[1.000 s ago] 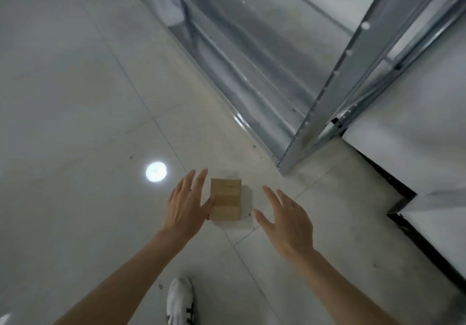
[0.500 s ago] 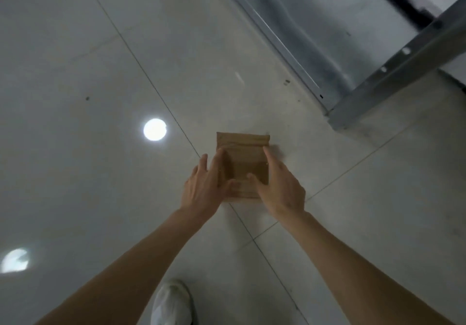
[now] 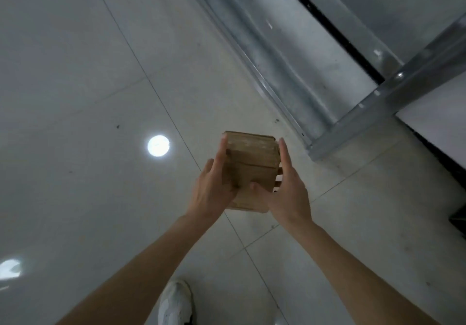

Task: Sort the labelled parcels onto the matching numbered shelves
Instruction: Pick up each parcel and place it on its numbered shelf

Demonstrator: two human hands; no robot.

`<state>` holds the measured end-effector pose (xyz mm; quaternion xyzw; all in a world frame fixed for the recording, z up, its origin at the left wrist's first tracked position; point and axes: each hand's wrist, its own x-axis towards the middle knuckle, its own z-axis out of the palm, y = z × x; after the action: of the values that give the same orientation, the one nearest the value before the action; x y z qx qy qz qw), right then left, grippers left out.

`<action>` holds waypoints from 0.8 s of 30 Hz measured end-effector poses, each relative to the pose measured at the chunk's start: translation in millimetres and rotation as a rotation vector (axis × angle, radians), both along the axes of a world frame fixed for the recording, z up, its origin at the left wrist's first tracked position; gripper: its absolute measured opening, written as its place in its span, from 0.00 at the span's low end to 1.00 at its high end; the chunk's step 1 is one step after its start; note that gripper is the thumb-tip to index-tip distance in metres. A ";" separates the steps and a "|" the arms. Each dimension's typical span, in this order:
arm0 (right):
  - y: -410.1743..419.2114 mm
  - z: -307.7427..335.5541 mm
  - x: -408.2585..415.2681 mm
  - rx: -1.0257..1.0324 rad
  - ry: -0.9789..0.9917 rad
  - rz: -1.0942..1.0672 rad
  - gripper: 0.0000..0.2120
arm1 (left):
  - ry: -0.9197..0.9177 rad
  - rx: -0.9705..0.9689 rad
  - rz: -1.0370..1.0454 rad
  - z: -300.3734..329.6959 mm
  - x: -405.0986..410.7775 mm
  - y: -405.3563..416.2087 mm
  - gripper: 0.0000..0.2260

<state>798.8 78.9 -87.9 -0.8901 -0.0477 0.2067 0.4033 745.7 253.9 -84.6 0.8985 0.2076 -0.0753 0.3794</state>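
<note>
A small brown cardboard parcel (image 3: pixel 251 158) is held above the tiled floor between both hands. My left hand (image 3: pixel 214 188) grips its left side, with the fingers along the side and the thumb on the top face. My right hand (image 3: pixel 286 188) grips its right side in the same way, its thumb lying across the top face. No label shows on the faces turned toward me. The metal shelf rack (image 3: pixel 297 77) stands to the upper right, its lowest shelf close to the floor.
Grey glossy floor tiles (image 3: pixel 75 98) spread to the left, with bright lamp reflections. A rack upright (image 3: pixel 388 98) meets the floor right of the parcel. My white shoe (image 3: pixel 176 302) shows at the bottom edge. A white wall panel (image 3: pixel 436 123) lies at the right.
My hands went from open on either side of the parcel on the floor to gripping it, and the parcel now hangs lifted off the floor. The camera has dipped closer.
</note>
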 end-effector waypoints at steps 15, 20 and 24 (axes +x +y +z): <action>-28.8 418.1 4.1 0.241 -0.465 0.007 0.17 | -0.546 -0.030 0.141 401.7 -5.6 -33.5 0.09; -49.3 523.1 -34.9 0.227 -0.438 0.051 0.46 | -0.661 -0.143 0.100 490.2 -38.3 -29.0 0.37; -62.8 586.4 -86.4 0.178 -0.518 0.078 0.50 | -0.667 -0.212 0.009 553.6 -74.4 -28.6 0.45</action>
<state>712.4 16.2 498.5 -0.8719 -0.2013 -0.0177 0.4460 671.3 225.3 469.0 0.8283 0.0671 0.2031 0.5179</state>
